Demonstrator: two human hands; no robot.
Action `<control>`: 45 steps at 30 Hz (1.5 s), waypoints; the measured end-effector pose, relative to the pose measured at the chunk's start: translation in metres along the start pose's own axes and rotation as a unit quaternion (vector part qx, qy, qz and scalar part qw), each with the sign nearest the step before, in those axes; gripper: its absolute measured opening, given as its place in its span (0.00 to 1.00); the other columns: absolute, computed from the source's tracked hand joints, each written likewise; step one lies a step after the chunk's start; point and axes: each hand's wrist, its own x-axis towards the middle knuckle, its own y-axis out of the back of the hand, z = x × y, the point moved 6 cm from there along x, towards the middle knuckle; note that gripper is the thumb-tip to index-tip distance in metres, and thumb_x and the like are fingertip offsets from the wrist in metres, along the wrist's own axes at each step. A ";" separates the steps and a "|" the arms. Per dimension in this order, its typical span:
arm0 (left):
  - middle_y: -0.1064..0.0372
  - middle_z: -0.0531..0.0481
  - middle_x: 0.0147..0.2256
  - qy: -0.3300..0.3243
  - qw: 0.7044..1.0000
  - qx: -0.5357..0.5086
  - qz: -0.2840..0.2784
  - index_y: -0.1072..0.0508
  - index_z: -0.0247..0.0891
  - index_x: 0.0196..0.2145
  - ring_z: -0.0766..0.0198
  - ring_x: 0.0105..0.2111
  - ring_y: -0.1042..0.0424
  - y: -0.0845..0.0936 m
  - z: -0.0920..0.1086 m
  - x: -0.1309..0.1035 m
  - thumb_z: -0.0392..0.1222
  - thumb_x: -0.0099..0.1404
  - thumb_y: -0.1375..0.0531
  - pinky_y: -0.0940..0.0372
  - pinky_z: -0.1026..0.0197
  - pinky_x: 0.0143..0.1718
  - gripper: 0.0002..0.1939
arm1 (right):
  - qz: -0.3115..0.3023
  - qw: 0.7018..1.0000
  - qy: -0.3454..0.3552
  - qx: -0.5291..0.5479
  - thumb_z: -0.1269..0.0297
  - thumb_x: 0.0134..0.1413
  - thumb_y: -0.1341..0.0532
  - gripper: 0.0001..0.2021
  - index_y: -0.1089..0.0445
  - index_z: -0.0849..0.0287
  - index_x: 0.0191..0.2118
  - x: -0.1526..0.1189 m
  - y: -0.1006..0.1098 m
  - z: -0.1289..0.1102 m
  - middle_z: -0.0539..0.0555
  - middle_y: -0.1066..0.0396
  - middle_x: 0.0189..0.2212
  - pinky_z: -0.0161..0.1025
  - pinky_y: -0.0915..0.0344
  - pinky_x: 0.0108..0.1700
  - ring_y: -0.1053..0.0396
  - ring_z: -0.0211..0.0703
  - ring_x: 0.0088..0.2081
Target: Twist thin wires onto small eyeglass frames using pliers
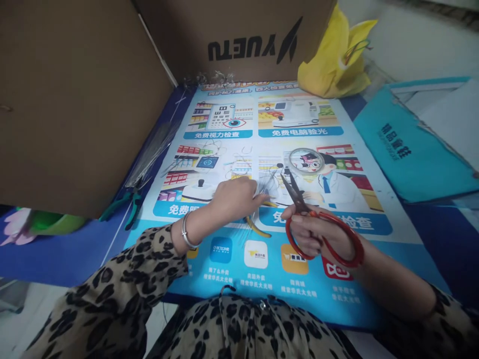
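My left hand [234, 199], with a silver bangle at its wrist, is closed around a bundle of thin clear or silvery wires [270, 183]. Their ends stick out on both sides of the fist. Below and beside that fist lies a tool with curved yellow handles [259, 229], its head hidden by the hand. Red-handled scissors [295, 193] sit in my right hand [309, 232], its fingers around the handles. The scissor blades point up and left, slightly apart, just right of the wires. Loose curled wires [243, 159] lie beyond my left hand.
A printed poster [220, 224] covers the table. At left, green-handled pliers [130, 207] lie by more straight wires [155, 152]. Large cardboard [75, 99] stands left and behind. A yellow bag [325, 70] and a turquoise box [407, 144] are at right.
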 end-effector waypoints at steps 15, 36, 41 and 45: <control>0.30 0.44 0.30 -0.009 0.994 -0.094 -0.054 0.32 0.37 0.27 0.57 0.31 0.31 -0.004 0.005 0.010 0.44 0.62 0.50 0.39 0.57 0.30 0.12 | 0.004 1.000 0.005 -0.003 0.61 0.56 0.44 0.09 0.37 0.56 0.43 -0.004 -0.004 -0.003 0.42 0.49 0.17 0.31 0.52 0.17 0.51 0.29 0.16; 0.46 0.59 0.23 0.017 0.820 -0.537 0.199 0.46 0.41 0.30 0.73 0.19 0.48 0.019 -0.051 -0.059 0.44 0.68 0.52 0.49 0.68 0.20 0.09 | 0.007 1.000 -0.021 -0.005 0.60 0.56 0.43 0.09 0.36 0.55 0.42 -0.002 0.008 0.006 0.42 0.48 0.17 0.31 0.51 0.16 0.49 0.29 0.15; 0.40 0.56 0.24 0.030 0.930 -0.365 0.042 0.40 0.39 0.30 0.70 0.25 0.41 0.012 -0.048 -0.036 0.39 0.65 0.52 0.45 0.66 0.27 0.07 | 0.015 0.999 -0.028 0.005 0.59 0.56 0.43 0.09 0.36 0.55 0.41 -0.002 0.005 0.005 0.42 0.48 0.17 0.32 0.53 0.17 0.50 0.29 0.15; 0.36 0.55 0.24 0.019 0.967 -0.252 0.023 0.36 0.40 0.34 0.66 0.25 0.37 0.010 -0.042 -0.027 0.40 0.65 0.54 0.45 0.64 0.27 0.09 | 0.011 0.999 -0.031 0.005 0.58 0.55 0.43 0.09 0.36 0.55 0.40 -0.004 0.002 0.004 0.43 0.48 0.17 0.33 0.53 0.17 0.50 0.29 0.15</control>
